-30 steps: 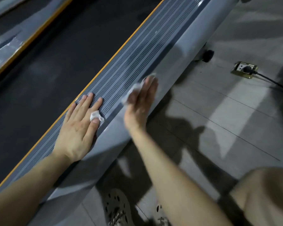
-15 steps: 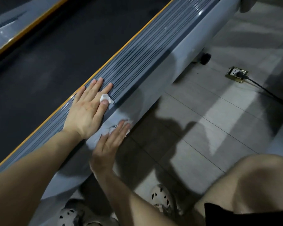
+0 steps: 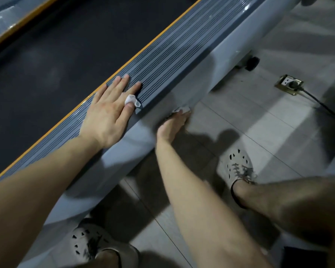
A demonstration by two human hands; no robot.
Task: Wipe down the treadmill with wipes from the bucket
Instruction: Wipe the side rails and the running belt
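Head view: left hand (image 3: 106, 117) flat over wipe scrap (image 3: 131, 98) on treadmill rail (image 3: 172, 55), frame centre; right hand (image 3: 172, 124), unclenched, presses second wipe (image 3: 182, 109) to side panel (image 3: 230, 41).

Left hand (image 3: 106, 115) flat, fingers spread; right hand (image 3: 172, 124) lower, fingers seemingly straight, blurred.

This is an indoor exercise space, either a gym or a home workout room; the view does not settle which. A treadmill (image 3: 230, 41) with a dark belt (image 3: 66, 55) and ribbed grey side rail (image 3: 172, 55) stands on pale floor tiles (image 3: 259, 122), near a brass floor socket (image 3: 289, 85) with a black cable (image 3: 321, 105) plugged in.
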